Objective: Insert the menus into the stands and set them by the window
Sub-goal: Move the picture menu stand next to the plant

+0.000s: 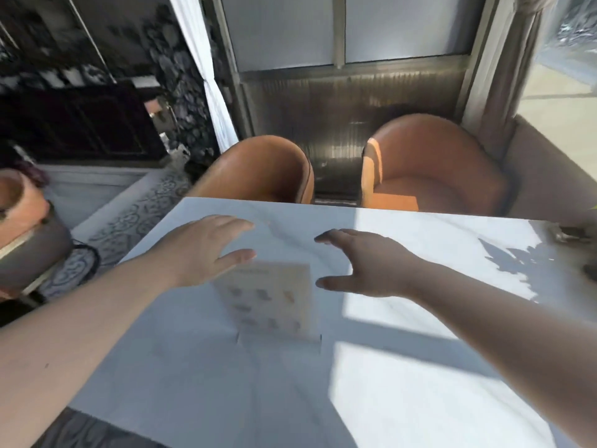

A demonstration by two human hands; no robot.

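Note:
A pale menu card with small food pictures stands in a clear stand in the middle of the white marble table; motion blur softens it. My left hand hovers just left of and above the menu's top edge, fingers spread, holding nothing. My right hand hovers to the right of the top edge, thumb and fingers apart, also empty. Neither hand clearly touches the stand.
Two orange tub chairs sit at the table's far side, below a window. Another window runs along the right. Dark items lie at the table's right edge. Left: patterned floor, another chair.

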